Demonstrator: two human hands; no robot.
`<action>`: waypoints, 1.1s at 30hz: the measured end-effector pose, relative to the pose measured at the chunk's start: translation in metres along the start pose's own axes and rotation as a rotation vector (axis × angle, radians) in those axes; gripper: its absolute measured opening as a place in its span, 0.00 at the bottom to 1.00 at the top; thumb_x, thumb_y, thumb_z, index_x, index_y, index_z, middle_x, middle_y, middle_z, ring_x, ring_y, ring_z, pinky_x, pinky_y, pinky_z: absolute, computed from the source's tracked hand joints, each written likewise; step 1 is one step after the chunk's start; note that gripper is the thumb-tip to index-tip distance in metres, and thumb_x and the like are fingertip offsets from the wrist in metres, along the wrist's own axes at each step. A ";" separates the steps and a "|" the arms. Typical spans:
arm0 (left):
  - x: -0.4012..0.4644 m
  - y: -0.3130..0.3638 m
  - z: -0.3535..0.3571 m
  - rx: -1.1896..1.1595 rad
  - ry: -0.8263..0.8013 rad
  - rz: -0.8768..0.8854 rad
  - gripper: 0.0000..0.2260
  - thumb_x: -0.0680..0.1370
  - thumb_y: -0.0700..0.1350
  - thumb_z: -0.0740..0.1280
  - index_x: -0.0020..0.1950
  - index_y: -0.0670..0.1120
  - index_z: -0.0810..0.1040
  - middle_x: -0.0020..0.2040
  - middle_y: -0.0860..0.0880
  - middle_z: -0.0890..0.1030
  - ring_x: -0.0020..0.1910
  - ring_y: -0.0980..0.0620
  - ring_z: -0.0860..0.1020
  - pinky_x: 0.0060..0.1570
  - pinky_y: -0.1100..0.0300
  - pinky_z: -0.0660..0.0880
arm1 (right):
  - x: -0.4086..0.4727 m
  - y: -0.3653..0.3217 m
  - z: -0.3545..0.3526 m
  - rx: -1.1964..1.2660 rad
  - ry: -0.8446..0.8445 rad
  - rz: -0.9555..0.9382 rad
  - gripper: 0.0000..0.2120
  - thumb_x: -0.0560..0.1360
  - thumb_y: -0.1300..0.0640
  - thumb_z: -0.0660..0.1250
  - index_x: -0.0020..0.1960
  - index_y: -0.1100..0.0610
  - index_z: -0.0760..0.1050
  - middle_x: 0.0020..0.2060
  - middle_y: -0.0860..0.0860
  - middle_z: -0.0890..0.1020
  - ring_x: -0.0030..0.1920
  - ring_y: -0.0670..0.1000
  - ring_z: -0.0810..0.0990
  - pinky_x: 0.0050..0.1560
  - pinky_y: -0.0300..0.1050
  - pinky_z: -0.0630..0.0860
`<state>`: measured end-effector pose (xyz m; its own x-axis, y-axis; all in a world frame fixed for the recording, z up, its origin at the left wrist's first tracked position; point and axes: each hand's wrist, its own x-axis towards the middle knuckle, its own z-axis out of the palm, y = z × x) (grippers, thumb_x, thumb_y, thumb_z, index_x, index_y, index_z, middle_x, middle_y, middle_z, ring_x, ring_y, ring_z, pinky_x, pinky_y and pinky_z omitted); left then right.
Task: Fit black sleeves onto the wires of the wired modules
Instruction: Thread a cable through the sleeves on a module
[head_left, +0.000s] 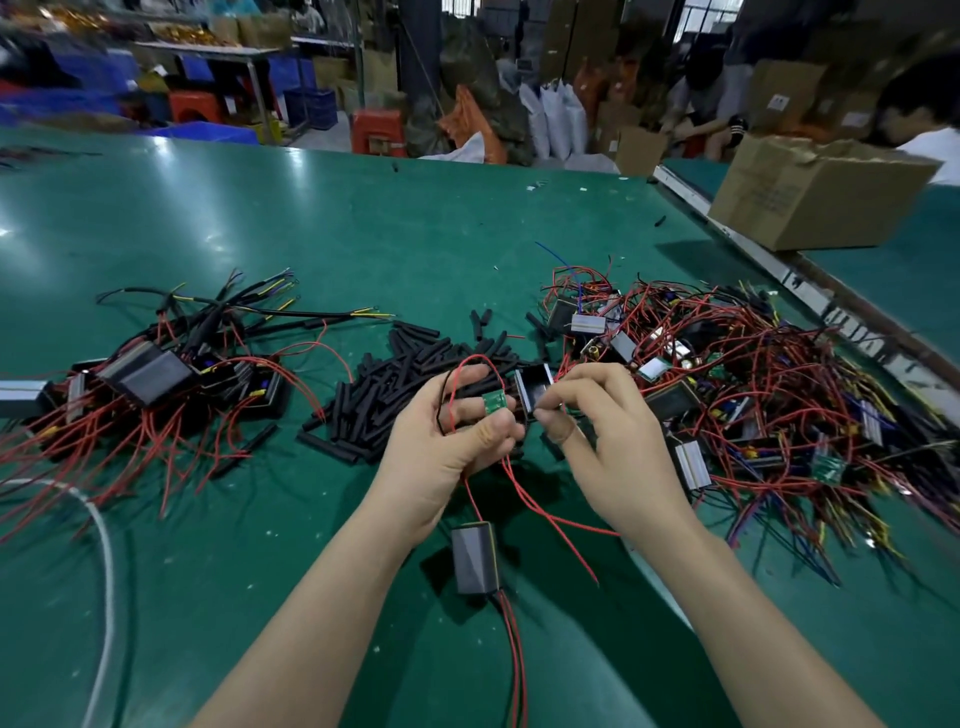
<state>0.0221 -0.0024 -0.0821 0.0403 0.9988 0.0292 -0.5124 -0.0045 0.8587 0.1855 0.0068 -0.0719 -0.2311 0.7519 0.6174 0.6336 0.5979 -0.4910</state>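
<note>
Green desk carrying three heaps. At 9 o'clock: sleeved pile of black modules with red wires and black-sleeved leads lying tangled. A white cord is curving along the desk at 8 o'clock. At centre, 12 o'clock from the hands: loose heap of black sleeves.

Left hand is gripping a bundle of red wires, fingers curled round it; a small green board is sitting at its fingertips. Below, at 6 o'clock, a black module is lying flat on the desk, its red wires trailing toward the near edge.

Right hand is pinching something small between thumb and forefinger, just beside the green board; cannot tell what. An open black case is showing between the two hands.

At 3 o'clock: unsleeved pile of modules. At 1 o'clock: cardboard box.
</note>
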 end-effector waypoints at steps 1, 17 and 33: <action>0.000 0.000 0.001 0.018 -0.007 0.008 0.23 0.63 0.40 0.73 0.57 0.48 0.74 0.37 0.50 0.82 0.37 0.50 0.84 0.35 0.64 0.78 | 0.000 0.000 0.000 0.008 0.009 -0.020 0.03 0.75 0.63 0.67 0.48 0.61 0.79 0.48 0.53 0.74 0.50 0.49 0.73 0.52 0.37 0.70; 0.001 0.009 -0.003 -0.179 -0.006 -0.078 0.12 0.66 0.42 0.69 0.47 0.48 0.72 0.46 0.50 0.85 0.38 0.57 0.83 0.23 0.73 0.69 | -0.012 0.003 -0.014 0.087 -0.347 0.053 0.08 0.75 0.54 0.68 0.53 0.54 0.80 0.48 0.45 0.77 0.47 0.42 0.75 0.50 0.28 0.67; -0.008 -0.006 0.013 0.277 -0.134 0.087 0.31 0.58 0.57 0.80 0.57 0.51 0.75 0.45 0.53 0.79 0.45 0.55 0.77 0.50 0.62 0.77 | -0.005 -0.027 -0.016 1.233 -0.345 0.744 0.11 0.72 0.51 0.64 0.47 0.57 0.79 0.28 0.45 0.78 0.24 0.41 0.68 0.24 0.30 0.63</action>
<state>0.0361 -0.0105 -0.0806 0.1286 0.9786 0.1605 -0.2667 -0.1217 0.9561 0.1815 -0.0172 -0.0522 -0.4139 0.9058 -0.0909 -0.2893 -0.2256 -0.9303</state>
